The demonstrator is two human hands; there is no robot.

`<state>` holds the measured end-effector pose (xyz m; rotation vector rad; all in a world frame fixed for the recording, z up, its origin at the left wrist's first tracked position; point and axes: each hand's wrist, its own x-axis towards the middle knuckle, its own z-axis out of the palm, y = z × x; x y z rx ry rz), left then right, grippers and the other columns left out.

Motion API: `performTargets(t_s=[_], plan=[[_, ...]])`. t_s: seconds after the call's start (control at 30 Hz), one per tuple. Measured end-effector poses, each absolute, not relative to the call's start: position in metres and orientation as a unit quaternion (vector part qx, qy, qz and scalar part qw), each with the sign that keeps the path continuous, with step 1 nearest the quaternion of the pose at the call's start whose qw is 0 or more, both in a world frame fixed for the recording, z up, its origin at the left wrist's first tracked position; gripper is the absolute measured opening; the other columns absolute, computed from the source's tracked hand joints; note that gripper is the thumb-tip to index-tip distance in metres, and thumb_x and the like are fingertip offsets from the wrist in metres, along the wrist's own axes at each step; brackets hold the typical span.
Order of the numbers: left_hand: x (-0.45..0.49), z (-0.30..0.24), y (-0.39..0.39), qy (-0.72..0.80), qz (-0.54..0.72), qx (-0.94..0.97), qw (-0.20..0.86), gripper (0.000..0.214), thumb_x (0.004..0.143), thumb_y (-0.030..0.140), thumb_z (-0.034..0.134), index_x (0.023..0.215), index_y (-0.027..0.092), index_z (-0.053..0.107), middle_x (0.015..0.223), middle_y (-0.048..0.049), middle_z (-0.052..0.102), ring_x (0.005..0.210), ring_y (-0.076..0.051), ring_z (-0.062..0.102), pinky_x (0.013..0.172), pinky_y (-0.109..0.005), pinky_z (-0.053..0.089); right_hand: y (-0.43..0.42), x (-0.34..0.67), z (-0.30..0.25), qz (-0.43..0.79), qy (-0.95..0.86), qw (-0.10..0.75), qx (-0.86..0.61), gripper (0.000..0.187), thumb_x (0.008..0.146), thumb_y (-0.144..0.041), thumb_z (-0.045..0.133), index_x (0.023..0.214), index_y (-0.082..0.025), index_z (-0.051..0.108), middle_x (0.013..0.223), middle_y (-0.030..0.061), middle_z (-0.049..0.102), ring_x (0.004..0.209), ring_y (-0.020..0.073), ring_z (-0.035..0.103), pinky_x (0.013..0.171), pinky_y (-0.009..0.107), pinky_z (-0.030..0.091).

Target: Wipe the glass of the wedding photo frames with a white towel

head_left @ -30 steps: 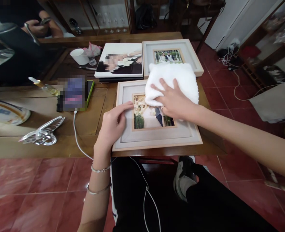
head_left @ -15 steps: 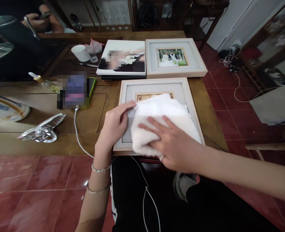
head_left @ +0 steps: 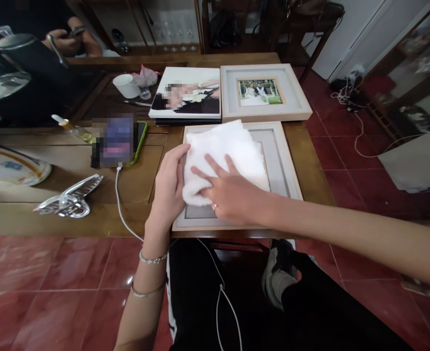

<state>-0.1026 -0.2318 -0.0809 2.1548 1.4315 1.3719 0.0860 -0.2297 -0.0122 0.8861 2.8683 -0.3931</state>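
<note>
A light wooden picture frame (head_left: 291, 181) with a pale grey mount lies flat near the table's front edge. Across its left and middle part is spread a fluffy white cloth (head_left: 224, 139), which hides the picture. My right hand (head_left: 233, 195) presses down on the cloth with fingers spread and grips a fold at its lower left. At the frame's left edge, my left hand (head_left: 169, 183) holds the border, its fingers pointing away from me and the fingertips beside the cloth.
Behind lie a second frame with a photo (head_left: 302, 105) and a white-edged photo panel (head_left: 185, 73). Leftward are a phone (head_left: 114, 144) on a white cable, a silver hair claw (head_left: 70, 197), a dropper bottle (head_left: 78, 131), a white cup (head_left: 126, 87) and a dark kettle (head_left: 28, 63). Another person's hand (head_left: 65, 41) shows at the back.
My right hand has slid the cloth left and away from me over the frame, baring its right side. My left hand stays at the left edge. The view has shifted slightly.
</note>
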Motion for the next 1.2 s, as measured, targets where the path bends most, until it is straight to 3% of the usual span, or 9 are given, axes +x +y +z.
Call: performTargets(t_s=[0.23, 0.37, 0.47, 0.57, 0.67, 0.77, 0.9, 0.97, 1.2], plan=[[-0.105, -0.088, -0.232, 0.511, 0.463, 0.715, 0.119, 0.038, 0.105, 0.021, 0.045, 0.142, 0.023, 0.056, 0.141, -0.011, 0.063, 0.134, -0.025, 0.061, 0.116, -0.046, 0.049, -0.27, 0.137, -0.002, -0.151, 0.968, 0.079, 0.183, 0.039, 0.088, -0.019, 0.057, 0.122, -0.017, 0.077, 0.165, 0.0066, 0.039, 0.158, 0.0425, 0.023, 0.122, 0.076, 0.026], [-0.104, -0.085, -0.233, 0.516, 0.459, 0.709, 0.14, 0.04, 0.101, 0.019, 0.051, 0.14, 0.022, 0.058, 0.141, -0.0125, 0.064, 0.132, -0.026, 0.062, 0.093, -0.035, 0.062, -0.275, 0.186, 0.005, -0.119, 0.961, 0.044, 0.246, 0.037, 0.08, -0.012, 0.054, 0.104, -0.018, 0.081, 0.158, 0.0076, 0.05, 0.153, 0.0383, 0.038, 0.118, 0.071, 0.039], [-0.103, -0.082, -0.235, 0.521, 0.453, 0.71, 0.134, 0.038, 0.099, 0.019, 0.054, 0.135, 0.023, 0.062, 0.14, -0.0124, 0.063, 0.132, -0.026, 0.061, 0.08, -0.03, 0.063, -0.274, 0.221, -0.001, -0.075, 0.954, 0.0, 0.291, 0.038, 0.076, -0.008, 0.05, 0.097, -0.018, 0.079, 0.15, 0.013, 0.06, 0.149, 0.0361, 0.046, 0.116, 0.073, 0.04], [-0.102, -0.086, -0.235, 0.545, 0.456, 0.687, 0.153, 0.038, 0.097, 0.022, 0.059, 0.135, 0.024, 0.061, 0.144, -0.013, 0.06, 0.136, -0.029, 0.059, 0.088, -0.035, 0.063, -0.27, 0.243, -0.019, -0.032, 0.942, -0.07, 0.327, 0.037, 0.076, -0.007, 0.047, 0.097, -0.018, 0.076, 0.155, 0.0149, 0.054, 0.153, 0.0378, 0.039, 0.114, 0.08, 0.036], [-0.102, -0.091, -0.234, 0.577, 0.498, 0.604, 0.236, 0.052, 0.093, 0.026, 0.067, 0.143, 0.024, 0.053, 0.149, -0.0153, 0.056, 0.135, -0.03, 0.061, 0.103, -0.043, 0.059, -0.268, 0.247, -0.037, -0.044, 0.927, -0.113, 0.353, 0.036, 0.077, -0.006, 0.049, 0.095, -0.021, 0.076, 0.164, 0.0078, 0.043, 0.158, 0.039, 0.026, 0.117, 0.082, 0.028], [-0.101, -0.086, -0.237, 0.62, 0.529, 0.471, 0.338, 0.06, 0.087, 0.025, 0.074, 0.143, 0.02, 0.052, 0.136, -0.0172, 0.066, 0.119, -0.029, 0.071, 0.1, -0.044, 0.061, -0.27, 0.243, -0.048, -0.08, 0.923, -0.117, 0.357, 0.04, 0.075, -0.003, 0.05, 0.098, -0.02, 0.078, 0.165, 0.009, 0.041, 0.159, 0.0404, 0.022, 0.118, 0.082, 0.024], [-0.099, -0.069, -0.256, 0.623, 0.437, 0.377, 0.529, 0.041, 0.083, 0.031, 0.079, 0.122, 0.02, 0.067, 0.112, -0.0118, 0.078, 0.1, -0.028, 0.078, 0.078, -0.034, 0.067, -0.274, 0.242, -0.055, -0.091, 0.92, -0.159, 0.346, 0.044, 0.073, -0.002, 0.049, 0.103, -0.018, 0.077, 0.166, 0.0113, 0.04, 0.16, 0.0373, 0.019, 0.118, 0.082, 0.022], [-0.1, -0.064, -0.27, 0.633, 0.407, 0.334, 0.567, 0.03, 0.083, 0.032, 0.078, 0.109, 0.019, 0.072, 0.098, -0.0107, 0.08, 0.09, -0.028, 0.08, 0.069, -0.032, 0.068, -0.276, 0.244, -0.056, -0.1, 0.919, -0.167, 0.344, 0.046, 0.074, -0.002, 0.048, 0.106, -0.019, 0.077, 0.166, 0.0104, 0.04, 0.161, 0.0349, 0.017, 0.119, 0.08, 0.022], [-0.122, -0.046, -0.307, 0.686, 0.433, 0.287, 0.509, 0.024, 0.065, 0.042, 0.091, 0.078, 0.031, 0.074, 0.077, 0.0025, 0.081, 0.085, -0.035, 0.081, 0.053, -0.037, 0.069, -0.294, 0.252, -0.039, -0.126, 0.923, -0.202, 0.303, 0.052, 0.07, 0.0, 0.045, 0.108, -0.019, 0.075, 0.162, 0.0083, 0.047, 0.157, 0.0269, 0.032, 0.124, 0.062, 0.036]])
